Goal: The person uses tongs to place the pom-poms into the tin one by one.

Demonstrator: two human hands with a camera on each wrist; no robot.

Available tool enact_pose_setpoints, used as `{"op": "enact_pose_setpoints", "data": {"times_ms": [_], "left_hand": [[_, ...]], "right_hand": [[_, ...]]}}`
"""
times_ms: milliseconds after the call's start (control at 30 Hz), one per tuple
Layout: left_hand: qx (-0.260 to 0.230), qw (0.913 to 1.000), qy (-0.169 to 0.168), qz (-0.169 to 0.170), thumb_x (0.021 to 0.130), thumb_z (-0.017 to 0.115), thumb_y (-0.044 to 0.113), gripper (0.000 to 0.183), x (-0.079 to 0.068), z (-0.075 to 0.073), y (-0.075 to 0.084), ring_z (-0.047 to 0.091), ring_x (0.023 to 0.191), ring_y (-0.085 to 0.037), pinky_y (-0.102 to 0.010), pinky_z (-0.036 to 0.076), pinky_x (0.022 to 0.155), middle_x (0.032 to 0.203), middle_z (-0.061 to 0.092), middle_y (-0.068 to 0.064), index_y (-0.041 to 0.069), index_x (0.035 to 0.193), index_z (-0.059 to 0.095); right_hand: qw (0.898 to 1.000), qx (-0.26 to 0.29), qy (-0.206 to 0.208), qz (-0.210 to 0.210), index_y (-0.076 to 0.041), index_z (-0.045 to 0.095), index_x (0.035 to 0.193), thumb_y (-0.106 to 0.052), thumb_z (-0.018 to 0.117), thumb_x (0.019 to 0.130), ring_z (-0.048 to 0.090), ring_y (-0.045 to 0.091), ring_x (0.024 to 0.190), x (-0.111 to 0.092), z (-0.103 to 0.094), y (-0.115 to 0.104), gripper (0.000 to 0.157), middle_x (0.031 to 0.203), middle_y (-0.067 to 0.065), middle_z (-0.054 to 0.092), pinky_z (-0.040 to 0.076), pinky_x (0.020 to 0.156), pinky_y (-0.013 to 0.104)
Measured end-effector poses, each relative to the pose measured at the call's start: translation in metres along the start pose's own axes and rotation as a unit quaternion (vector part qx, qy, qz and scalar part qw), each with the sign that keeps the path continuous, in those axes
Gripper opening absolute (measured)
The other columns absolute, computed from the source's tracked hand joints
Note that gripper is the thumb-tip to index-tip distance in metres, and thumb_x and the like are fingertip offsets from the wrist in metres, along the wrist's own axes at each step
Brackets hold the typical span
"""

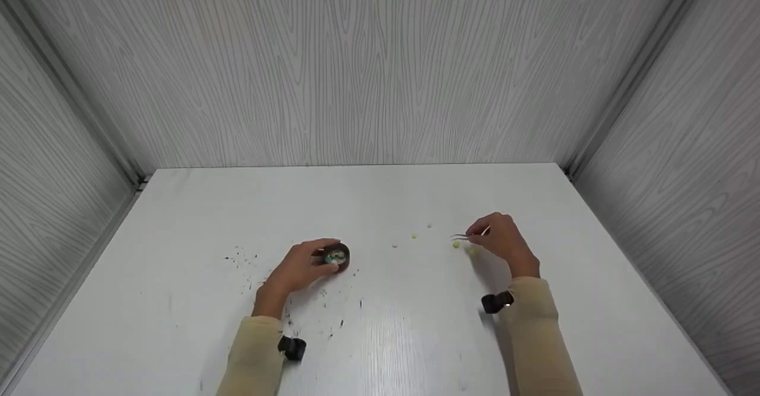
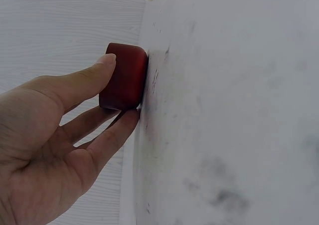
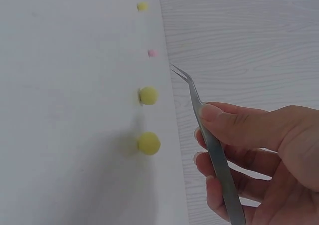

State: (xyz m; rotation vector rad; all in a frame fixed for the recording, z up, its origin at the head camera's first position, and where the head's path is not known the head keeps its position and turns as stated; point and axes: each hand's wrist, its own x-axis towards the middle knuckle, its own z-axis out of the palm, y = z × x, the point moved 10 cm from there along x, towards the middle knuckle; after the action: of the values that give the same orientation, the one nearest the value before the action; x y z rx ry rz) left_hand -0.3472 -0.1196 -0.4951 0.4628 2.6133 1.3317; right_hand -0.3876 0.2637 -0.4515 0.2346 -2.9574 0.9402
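My left hand (image 1: pixel 300 266) grips a small dark red cup (image 2: pixel 124 78) between thumb and fingers, and the cup stands on the white table. Several small pale and greenish pieces (image 1: pixel 335 257) lie inside it, seen from above in the head view. On the right, my right hand (image 1: pixel 500 238) pinches a pair of bent-tip metal tweezers (image 3: pixel 214 150), whose tips stand slightly apart with nothing between them. Close by the tweezers lie two larger yellow balls (image 3: pixel 148 96). A tiny pink ball (image 3: pixel 153 53) and a small yellow ball (image 3: pixel 143 6) sit farther along the table.
Dark specks and smudges (image 1: pixel 243 259) mark the white table (image 1: pixel 380 336) around the left hand. Small pale balls (image 1: pixel 394 246) lie between the two hands. Grey wood-grain panels (image 1: pixel 356 69) wall off the back and both sides.
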Motion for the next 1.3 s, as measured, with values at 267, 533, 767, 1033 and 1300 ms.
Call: {"op": "enact_pose_setpoints", "data": {"times_ms": [267,533,767,1033,1300], "left_hand": [[-0.009,0.9999,0.002,-0.011,0.096,0.072,0.009,0.054,0.001,-0.001,-0.004,0.058,0.134,-0.043,-0.055,0.049,0.112,0.149,0.056,-0.022,0.010,0.148,0.057],[-0.001,1.0000,0.001,-0.009,0.096,0.072,0.010,0.054,0.000,-0.001,-0.004,0.058,0.134,-0.043,-0.055,0.049,0.112,0.149,0.055,-0.023,0.009,0.148,0.056],[-0.001,0.9999,0.000,-0.012,0.097,0.072,0.011,0.053,-0.001,-0.002,-0.004,0.058,0.135,-0.044,-0.056,0.049,0.112,0.149,0.055,-0.023,0.010,0.148,0.056],[-0.006,1.0000,0.001,0.005,0.097,0.071,0.010,0.052,-0.002,-0.002,-0.001,0.059,0.133,-0.045,-0.056,0.050,0.111,0.147,0.057,-0.025,0.007,0.147,0.057],[-0.006,1.0000,0.000,-0.005,0.098,0.071,0.010,0.053,-0.001,-0.003,-0.003,0.059,0.134,-0.043,-0.055,0.049,0.112,0.148,0.056,-0.023,0.009,0.148,0.056]], "right_hand": [[1.000,0.001,-0.016,0.019,-0.006,0.083,0.100,-0.004,0.073,0.093,0.066,0.027,0.093,-0.001,0.002,0.011,0.012,0.100,0.013,0.078,0.056,0.083,0.041],[0.999,0.005,-0.030,0.022,-0.006,0.082,0.101,-0.004,0.072,0.094,0.067,0.026,0.094,0.000,0.004,0.015,0.013,0.102,0.014,0.078,0.056,0.084,0.042],[0.998,0.010,-0.040,0.043,-0.008,0.083,0.101,-0.006,0.072,0.094,0.066,0.025,0.093,-0.001,0.006,0.020,0.012,0.103,0.011,0.078,0.054,0.079,0.034],[0.998,0.005,-0.046,0.038,-0.008,0.083,0.100,-0.006,0.073,0.094,0.067,0.024,0.093,-0.001,0.006,0.023,0.012,0.102,0.011,0.079,0.052,0.076,0.031],[0.999,0.001,-0.042,0.027,-0.007,0.083,0.099,-0.005,0.073,0.093,0.067,0.025,0.091,0.000,0.007,0.022,0.011,0.101,0.012,0.079,0.051,0.075,0.030]]}}
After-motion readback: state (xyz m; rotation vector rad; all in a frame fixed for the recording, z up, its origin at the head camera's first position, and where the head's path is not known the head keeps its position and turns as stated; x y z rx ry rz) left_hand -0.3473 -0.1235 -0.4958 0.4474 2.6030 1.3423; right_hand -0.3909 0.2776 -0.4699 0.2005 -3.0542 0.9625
